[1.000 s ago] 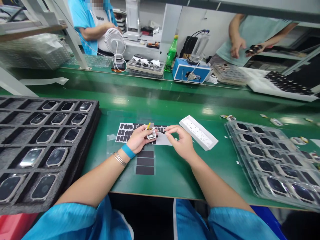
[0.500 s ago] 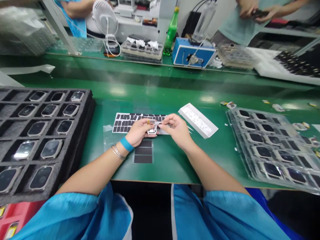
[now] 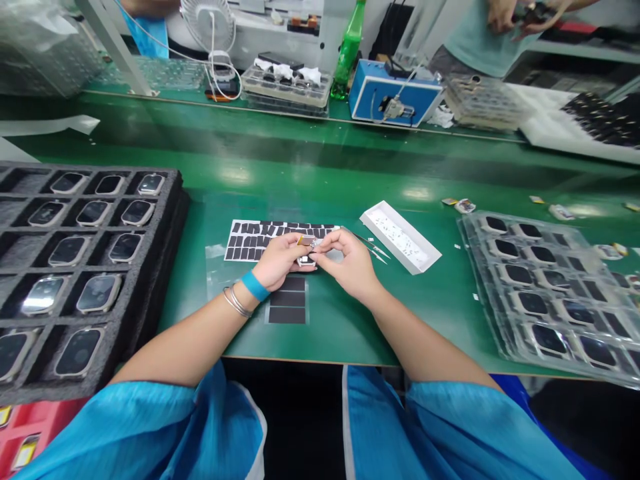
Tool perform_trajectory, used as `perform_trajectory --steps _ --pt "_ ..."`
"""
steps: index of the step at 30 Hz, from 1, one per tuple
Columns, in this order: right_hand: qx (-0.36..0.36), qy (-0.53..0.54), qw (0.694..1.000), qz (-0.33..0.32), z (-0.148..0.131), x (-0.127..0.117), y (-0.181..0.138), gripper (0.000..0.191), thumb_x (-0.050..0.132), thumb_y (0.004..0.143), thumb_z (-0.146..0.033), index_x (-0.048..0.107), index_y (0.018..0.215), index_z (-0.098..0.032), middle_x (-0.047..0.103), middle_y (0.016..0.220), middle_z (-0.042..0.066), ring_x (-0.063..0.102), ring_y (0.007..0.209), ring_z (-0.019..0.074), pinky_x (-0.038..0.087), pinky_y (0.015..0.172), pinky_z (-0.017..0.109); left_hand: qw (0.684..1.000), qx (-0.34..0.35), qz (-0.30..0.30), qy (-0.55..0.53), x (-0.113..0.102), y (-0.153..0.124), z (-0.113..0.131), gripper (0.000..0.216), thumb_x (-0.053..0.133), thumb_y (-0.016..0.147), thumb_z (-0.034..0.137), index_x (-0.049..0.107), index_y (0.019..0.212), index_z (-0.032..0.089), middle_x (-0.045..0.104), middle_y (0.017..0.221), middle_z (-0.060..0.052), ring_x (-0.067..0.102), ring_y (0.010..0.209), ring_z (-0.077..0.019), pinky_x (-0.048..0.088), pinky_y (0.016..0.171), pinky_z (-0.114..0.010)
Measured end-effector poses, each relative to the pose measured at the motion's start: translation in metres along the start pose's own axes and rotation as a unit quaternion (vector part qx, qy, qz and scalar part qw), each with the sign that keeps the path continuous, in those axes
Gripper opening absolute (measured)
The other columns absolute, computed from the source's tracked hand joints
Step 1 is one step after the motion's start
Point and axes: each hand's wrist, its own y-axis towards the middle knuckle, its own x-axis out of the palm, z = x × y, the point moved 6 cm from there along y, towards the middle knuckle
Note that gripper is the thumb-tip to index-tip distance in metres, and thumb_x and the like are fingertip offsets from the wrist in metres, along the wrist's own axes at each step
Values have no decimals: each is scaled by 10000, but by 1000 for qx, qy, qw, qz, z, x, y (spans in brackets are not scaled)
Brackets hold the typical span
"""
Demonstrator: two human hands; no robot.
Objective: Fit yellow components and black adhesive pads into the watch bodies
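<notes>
My left hand [image 3: 281, 261] is closed around a small silver watch case [image 3: 306, 253] with a yellow tab on top, held just above the green table. My right hand [image 3: 346, 261] pinches at the same case from the right, fingertips pressed onto its top. Under both hands lies a white sheet of small black stickers [image 3: 250, 240]. Three larger black pads [image 3: 287, 308] lie just below my left wrist, which wears a blue band and bangles. Tweezers [image 3: 373, 248] rest on the table right of my right hand.
A dark foam tray [image 3: 150, 267] of watch cases fills the left side. A clear plastic tray [image 3: 480, 267] of watch cases lies at right. A white box [image 3: 400, 237] sits beyond my right hand. Across the belt stand a fan [image 3: 209, 23], green bottle [image 3: 353, 33], blue device [image 3: 393, 100], and two other people.
My right hand's fingers have come in from beside the case and now press onto its top. The camera has tipped down, so the bench sits higher in view.
</notes>
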Motion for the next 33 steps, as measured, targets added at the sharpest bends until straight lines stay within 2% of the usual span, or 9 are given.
perform_trajectory --steps 5,9,12,15,16,18,21,28,33 --pt "-126 -186 974 5 -19 6 -7 90 627 823 -139 588 806 -218 665 783 6 623 791 181 490 847 366 1000 1 8 -11 1 -4 0 254 776 617 185 657 832 122 674 787 -34 649 713 -137 580 598 -254" --pt "-180 -253 950 29 -23 11 -13 100 596 848 -115 607 841 -214 630 843 48 586 849 212 500 801 374 999 17 21 -24 -4 -5 -2 374 833 559 241 668 877 134 662 743 -7 623 649 -121 582 590 -269" --pt "-147 -243 957 56 -17 5 -11 236 670 772 -109 631 985 -204 592 1033 99 565 1018 256 505 887 421 1000 6 15 -16 -5 -5 -6 434 857 556 300 666 908 134 689 768 -33 634 657 -132 574 586 -265" --pt "-73 -161 984 2 -7 0 -4 530 733 720 -119 583 1220 -214 578 1193 107 572 1114 251 499 959 419 1000 -21 -14 6 -1 -6 -9 453 864 573 350 664 920 138 712 823 -58 641 662 -135 563 581 -258" --pt "-55 -126 990 -30 -4 0 -2 513 729 748 -140 585 1233 -227 596 1196 92 589 1105 235 502 959 400 999 -27 -23 15 0 -7 -9 448 864 578 362 663 911 140 711 817 -54 644 660 -136 561 583 -258" --pt "-39 -75 993 -78 -3 0 0 330 688 832 -189 644 1153 -248 640 1144 60 619 1067 202 505 950 360 998 -34 -36 31 2 -9 -9 433 862 586 385 654 881 145 695 773 -36 654 663 -143 559 587 -256" --pt "-44 -65 994 -77 -7 -4 2 131 649 890 -212 704 1004 -247 672 1056 42 632 1032 185 506 922 326 996 -48 -49 48 3 -10 -9 431 847 605 421 636 867 152 671 704 -16 675 672 -161 554 584 -251" --pt "-147 -153 974 -79 -20 -2 -2 129 578 962 -249 703 992 -252 701 868 21 620 828 188 509 774 343 991 -86 -78 73 4 -6 -16 333 814 638 348 640 842 150 652 679 -13 685 672 -172 541 564 -233" --pt "-153 -148 976 -47 -20 -7 -1 146 559 958 -203 688 1010 -249 725 902 26 639 842 192 531 767 341 990 -109 -92 -4 4 -6 -15 358 792 652 295 694 974 171 694 878 -48 699 788 -185 586 673 -285"
